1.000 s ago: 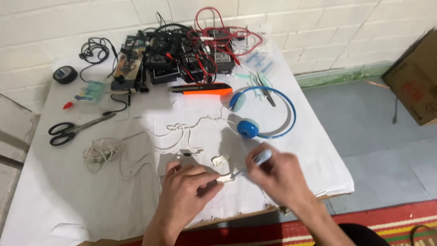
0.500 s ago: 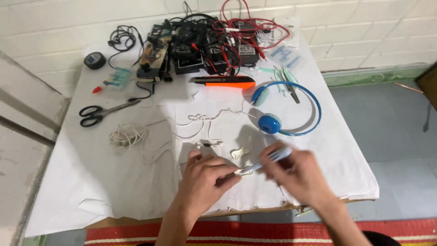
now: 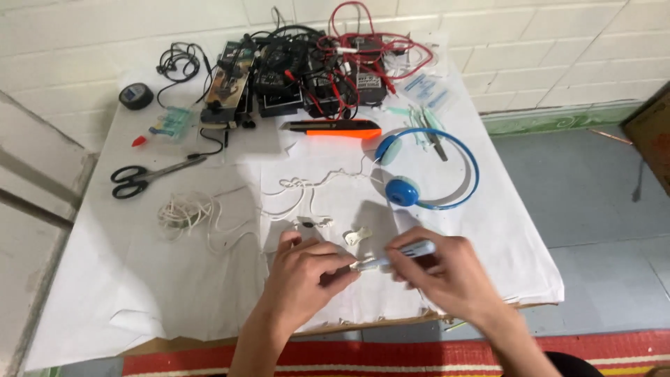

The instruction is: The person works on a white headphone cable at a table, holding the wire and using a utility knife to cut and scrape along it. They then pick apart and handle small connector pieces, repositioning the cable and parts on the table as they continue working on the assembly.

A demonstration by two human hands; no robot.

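The left hand (image 3: 307, 269) pinches a small white part (image 3: 364, 264), and the right hand (image 3: 447, 272) grips a blue pen-like tool (image 3: 405, 254) whose tip meets that part, low over the white-covered counter (image 3: 125, 279). Beyond the hands lie blue headphones (image 3: 419, 174); left, scissors (image 3: 143, 176). White brick wall (image 3: 84, 42) behind, grey floor (image 3: 593, 188) right.

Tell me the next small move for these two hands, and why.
Probably steady the small white piece with the left hand and bring the blue tool in the right hand onto it: its tip already sits at the piece, pinched over the white cloth.
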